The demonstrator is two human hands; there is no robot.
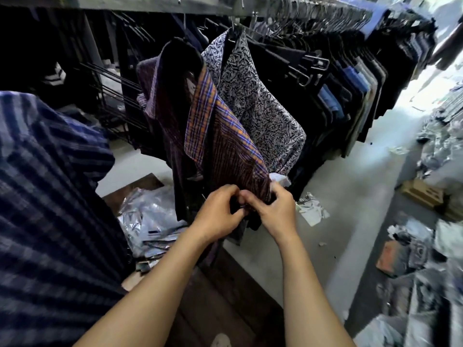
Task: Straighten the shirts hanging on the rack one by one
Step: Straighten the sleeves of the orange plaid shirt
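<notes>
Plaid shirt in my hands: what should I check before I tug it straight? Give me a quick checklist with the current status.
1. Both hands on the plaid shirt: ok. The left hand and right hand pinch its lower front edge.
2. Front lying flat: not ok. A panel is folded over, showing brighter orange-blue checks.
3. Hanger hooked on the rail: cannot tell. The hook is lost in shadow.
4. Leaf-print shirt free of the grip: cannot tell. It hangs right behind.
5. Buttons done up: cannot tell. The hands cover that spot.
</notes>
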